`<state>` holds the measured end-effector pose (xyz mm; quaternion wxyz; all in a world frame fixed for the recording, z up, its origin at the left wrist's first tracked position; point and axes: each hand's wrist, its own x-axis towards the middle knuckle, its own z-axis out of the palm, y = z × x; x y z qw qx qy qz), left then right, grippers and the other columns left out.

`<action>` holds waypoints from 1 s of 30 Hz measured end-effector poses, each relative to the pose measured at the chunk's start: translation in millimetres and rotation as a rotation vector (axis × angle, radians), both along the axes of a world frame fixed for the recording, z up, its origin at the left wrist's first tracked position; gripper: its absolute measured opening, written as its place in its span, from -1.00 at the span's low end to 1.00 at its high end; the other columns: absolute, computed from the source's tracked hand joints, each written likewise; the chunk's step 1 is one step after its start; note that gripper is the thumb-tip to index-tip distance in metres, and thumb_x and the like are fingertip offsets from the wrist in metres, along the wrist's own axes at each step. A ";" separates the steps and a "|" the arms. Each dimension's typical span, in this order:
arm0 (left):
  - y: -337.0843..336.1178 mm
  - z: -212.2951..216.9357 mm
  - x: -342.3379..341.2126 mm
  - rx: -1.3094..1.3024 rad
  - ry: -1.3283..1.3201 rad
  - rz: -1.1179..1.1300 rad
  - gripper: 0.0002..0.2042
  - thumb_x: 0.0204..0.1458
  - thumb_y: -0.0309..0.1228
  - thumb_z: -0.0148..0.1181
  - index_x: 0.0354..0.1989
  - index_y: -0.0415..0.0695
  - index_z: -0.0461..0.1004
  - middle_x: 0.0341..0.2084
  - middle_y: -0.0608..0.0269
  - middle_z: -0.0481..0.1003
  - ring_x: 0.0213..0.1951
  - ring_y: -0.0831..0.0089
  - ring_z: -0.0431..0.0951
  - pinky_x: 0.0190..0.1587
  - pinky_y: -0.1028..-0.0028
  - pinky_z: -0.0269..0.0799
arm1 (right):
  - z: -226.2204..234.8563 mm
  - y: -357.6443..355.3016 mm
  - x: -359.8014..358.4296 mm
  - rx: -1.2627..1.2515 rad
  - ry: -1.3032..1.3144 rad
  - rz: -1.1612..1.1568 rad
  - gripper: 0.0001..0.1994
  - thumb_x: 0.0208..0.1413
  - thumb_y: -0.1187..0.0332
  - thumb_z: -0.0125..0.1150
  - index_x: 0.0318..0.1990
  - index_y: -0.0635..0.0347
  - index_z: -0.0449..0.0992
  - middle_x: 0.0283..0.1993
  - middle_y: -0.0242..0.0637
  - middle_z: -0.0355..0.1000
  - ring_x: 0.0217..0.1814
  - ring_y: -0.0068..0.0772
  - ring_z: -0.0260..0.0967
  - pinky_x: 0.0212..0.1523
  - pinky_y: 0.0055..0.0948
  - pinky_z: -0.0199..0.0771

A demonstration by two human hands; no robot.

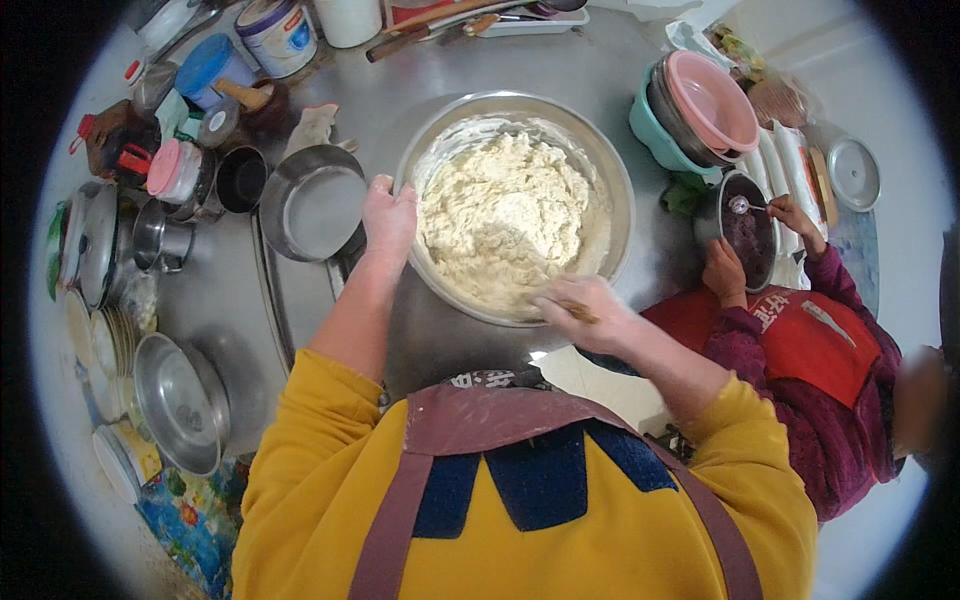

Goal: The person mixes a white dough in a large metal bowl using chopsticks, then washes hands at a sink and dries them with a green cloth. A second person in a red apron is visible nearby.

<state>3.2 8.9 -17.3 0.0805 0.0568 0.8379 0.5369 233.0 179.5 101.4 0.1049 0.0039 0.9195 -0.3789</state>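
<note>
Gripping the bowl rim (623,205) — left fingers (381,192), tabletop (385,105) beyond.

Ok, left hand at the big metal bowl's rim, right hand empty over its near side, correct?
Not quite: the head view shows the right hand gripping a brown handle, not empty. The left hand is at the metal bowl's rim, as you said.

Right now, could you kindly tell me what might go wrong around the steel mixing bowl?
Dough might spill over the near rim of the steel mixing bowl, where the right hand grips a stirring handle. If the left hand slips off the left rim, the bowl could turn or slide. The round metal pan sits near that hand and might get knocked.
</note>
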 end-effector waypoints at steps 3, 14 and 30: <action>0.2 4.7 1.0 -0.069 0.041 0.011 -0.70 -0.05 -0.32 0.17 -0.31 -0.36 0.39 -0.43 -0.15 0.47 -0.30 0.04 0.50 -0.19 0.29 0.36 | -13.1 -33.2 -48.3 -0.152 -0.073 -0.251 -0.76 0.14 0.29 0.04 -0.34 0.29 0.53 -0.49 -0.06 0.46 -0.48 -0.19 0.41 -0.42 -0.31 0.39; -0.2 19.1 2.4 -0.090 -0.003 -0.007 -0.61 0.01 -0.17 0.17 -0.46 -0.34 0.33 -0.50 -0.15 0.43 -0.39 0.05 0.44 -0.26 0.24 0.32 | 25.2 4.2 26.7 -0.519 -0.150 -0.311 -0.77 0.20 0.34 0.06 -0.08 0.25 0.52 -0.26 -0.27 0.52 -0.27 -0.54 0.41 -0.23 -0.51 0.45; 0.3 19.2 4.2 -0.036 -0.048 -0.008 -0.65 0.00 -0.22 0.19 -0.44 -0.33 0.32 -0.53 -0.08 0.41 -0.43 0.15 0.42 -0.28 0.27 0.32 | 23.7 133.9 -36.1 0.111 0.049 -0.287 -0.79 0.16 0.34 0.10 -0.16 0.28 0.54 -0.32 -0.14 0.53 -0.34 -0.47 0.44 -0.23 -0.44 0.47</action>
